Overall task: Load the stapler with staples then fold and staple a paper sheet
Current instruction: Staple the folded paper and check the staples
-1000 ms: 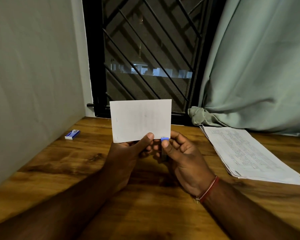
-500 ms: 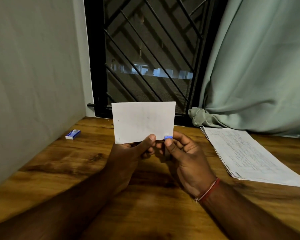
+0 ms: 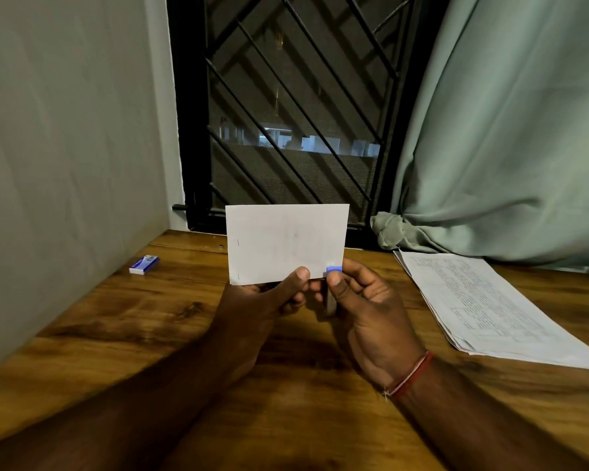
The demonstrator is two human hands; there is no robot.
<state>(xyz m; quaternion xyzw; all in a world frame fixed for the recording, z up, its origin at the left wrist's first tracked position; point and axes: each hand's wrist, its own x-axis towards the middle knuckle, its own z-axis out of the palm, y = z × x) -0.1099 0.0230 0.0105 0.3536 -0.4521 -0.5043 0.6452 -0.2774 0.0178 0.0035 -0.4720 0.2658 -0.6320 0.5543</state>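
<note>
A folded white paper sheet (image 3: 286, 243) stands upright above the table, with two staple marks along its left edge. My left hand (image 3: 266, 300) pinches its bottom edge between thumb and fingers. My right hand (image 3: 364, 307) grips a small stapler (image 3: 332, 270), of which only the blue tip and a strip of grey body show. The tip sits at the sheet's lower right corner, under my thumb. A blue and white staple box (image 3: 144, 264) lies on the table at the far left, near the wall.
A stack of printed papers (image 3: 483, 300) lies on the right of the wooden table (image 3: 150, 334). A grey wall bounds the left side. A barred window (image 3: 293, 113) and a green curtain (image 3: 507, 130) stand behind the table.
The sheet and both hands have shifted slightly to the right and a little lower in view. The grips are unchanged.
</note>
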